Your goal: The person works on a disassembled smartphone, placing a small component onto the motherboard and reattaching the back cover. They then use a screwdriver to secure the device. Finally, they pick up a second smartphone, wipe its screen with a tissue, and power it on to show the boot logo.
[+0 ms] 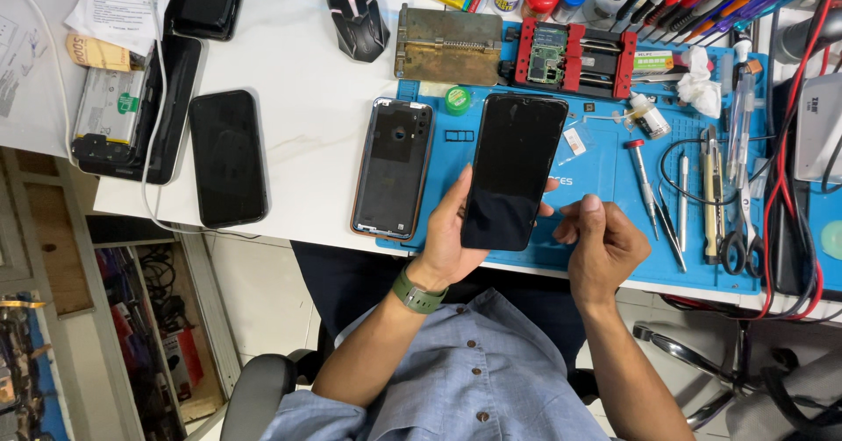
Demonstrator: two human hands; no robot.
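My left hand [450,235] holds a black smartphone [510,167] screen up above the blue work mat [605,165], gripping its lower end. My right hand [603,239] hovers just right of the phone's lower edge, fingers curled together and empty, thumb raised. A phone back cover [392,167] with a camera hole lies flat on the mat's left edge, beside my left hand. A green watch sits on my left wrist.
Another dark phone [228,157] lies on the white table at left, near a battery [109,104] and an opened device. A red circuit-board holder [574,53], metal block [447,46], mouse [358,16], screwdrivers, tweezers and scissors [737,231] crowd the back and right.
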